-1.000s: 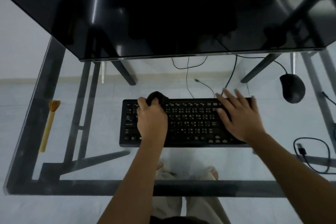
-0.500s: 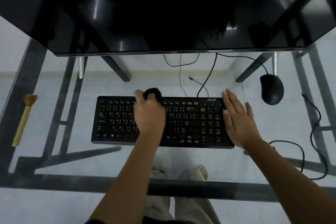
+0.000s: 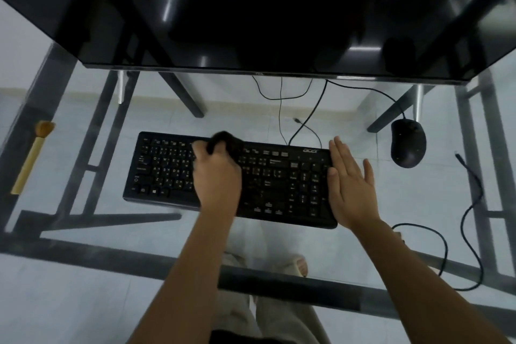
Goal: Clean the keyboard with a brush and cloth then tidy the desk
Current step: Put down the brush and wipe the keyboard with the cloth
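Note:
A black keyboard lies across the middle of the glass desk. My left hand rests on the keys left of centre, shut on a bunched black cloth that sticks out over the top key row. Against the keyboard's right end my right hand lies flat, fingers straight and together, holding nothing. A wooden brush with tan bristles rests alone at the desk's far left edge, away from both hands.
A large dark monitor overhangs the back of the desk. A black mouse sits at the right, its cable running behind the monitor. A loose black cable loops near the right front. Thin wires trail behind the keyboard.
My left hand with the cloth has slid rightward along the keys from the left part toward the centre. My right hand has moved from over the keys to the keyboard's right end.

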